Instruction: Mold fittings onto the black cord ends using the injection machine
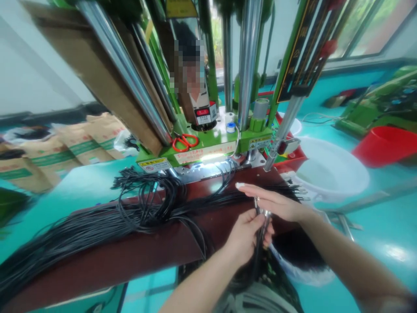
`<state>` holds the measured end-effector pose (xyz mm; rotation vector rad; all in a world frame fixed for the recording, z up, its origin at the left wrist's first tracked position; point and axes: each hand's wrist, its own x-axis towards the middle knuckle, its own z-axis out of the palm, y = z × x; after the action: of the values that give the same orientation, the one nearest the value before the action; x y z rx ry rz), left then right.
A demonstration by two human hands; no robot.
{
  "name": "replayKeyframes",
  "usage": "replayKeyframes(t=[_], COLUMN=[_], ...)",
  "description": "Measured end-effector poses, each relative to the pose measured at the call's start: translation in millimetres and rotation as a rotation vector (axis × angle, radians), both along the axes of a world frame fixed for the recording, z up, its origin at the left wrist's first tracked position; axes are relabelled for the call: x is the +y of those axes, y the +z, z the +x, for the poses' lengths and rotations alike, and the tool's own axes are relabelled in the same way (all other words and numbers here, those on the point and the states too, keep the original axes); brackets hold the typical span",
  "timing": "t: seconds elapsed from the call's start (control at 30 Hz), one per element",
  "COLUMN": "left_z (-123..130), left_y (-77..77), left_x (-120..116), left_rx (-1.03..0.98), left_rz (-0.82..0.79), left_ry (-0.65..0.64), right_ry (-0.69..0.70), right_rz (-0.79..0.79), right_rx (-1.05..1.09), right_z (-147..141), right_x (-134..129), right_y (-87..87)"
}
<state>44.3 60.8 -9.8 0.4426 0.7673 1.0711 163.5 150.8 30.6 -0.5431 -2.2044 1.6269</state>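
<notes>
My left hand (244, 237) is closed around a small bunch of black cables (259, 248), whose lower lengths hang down toward my lap. Shiny metal ends (266, 213) stick up out of that grip. Against these ends lies my right hand (278, 203), its fingers stretched out and pressed flat rather than wrapped round anything. Behind both hands a long heap of black cables (81, 230) runs along the dark red bench (137, 261), with a coiled bunch (153, 200) on top. More cable ends (298, 191) show just beyond my right wrist.
A green machine (228, 141) with steel columns stands at the bench's back; orange-handled scissors (185, 142) lie on it. At right are a white basin (329, 167), a red bucket (387, 145) and a red bin (298, 154). Paper sacks (78, 141) stand left. A bag-lined container (302, 269) sits below my right arm.
</notes>
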Motion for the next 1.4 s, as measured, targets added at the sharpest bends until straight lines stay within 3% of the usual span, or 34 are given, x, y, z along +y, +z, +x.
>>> replayKeyframes(t=[0.2, 0.37, 0.4, 0.47, 0.53, 0.57, 0.63, 0.7, 0.83, 1.0, 1.07, 1.13, 1.23, 1.3, 1.4], left_z=[2, 0, -3, -12, -22, -26, -33, -37, -38, -39, -39, -38, -31, -24, -11], left_y=[1.2, -4.8, -6.2, -8.2, -9.8, -11.0, -14.7, -19.8, -28.8, -30.6, -30.1, -29.7, -29.6, -30.5, -32.5], left_x=[6, 11, 13, 15, 17, 17, 16, 15, 11, 8, 7, 7, 9, 12, 18], left_rx=[0.039, 0.079, 0.095, 0.13, 0.158, 0.169, 0.193, 0.229, 0.294, 0.312, 0.323, 0.333, 0.37, 0.423, 0.495], left_rz=[0.049, 0.093, 0.094, 0.101, 0.106, 0.106, 0.094, 0.074, 0.047, 0.027, 0.033, 0.04, 0.048, 0.063, 0.099], left_ry=[-0.002, 0.146, 0.183, 0.265, 0.336, 0.363, 0.399, 0.41, 0.381, 0.355, 0.345, 0.322, 0.256, 0.195, 0.119], right_ry=[0.128, 0.152, 0.103, -0.123, -0.38, -0.42, -0.401, -0.369, -0.324, -0.187, -0.181, -0.256, -0.43, -0.545, -0.67], right_rz=[-0.013, 0.116, 0.172, 0.356, 0.634, 0.761, 0.872, 0.885, 0.875, 0.692, 0.526, 0.2, -0.351, -0.537, -0.638], right_rx=[-0.083, -0.108, -0.11, -0.174, -0.362, -0.474, -0.588, -0.623, -0.702, -0.758, -0.771, -0.725, -0.452, -0.243, -0.003], right_z=[-2, -14, -18, -27, -35, -39, -47, -53, -58, -42, -26, -6, 17, 24, 22], right_x=[4, 15, 23, 46, 72, 84, 102, 110, 111, 98, 84, 62, 22, -3, -28], right_y=[5.1, 3.5, -0.5, -12.9, -29.6, -38.4, -54.2, -64.7, -64.2, -40.2, -34.1, -34.0, -42.0, -47.8, -51.7])
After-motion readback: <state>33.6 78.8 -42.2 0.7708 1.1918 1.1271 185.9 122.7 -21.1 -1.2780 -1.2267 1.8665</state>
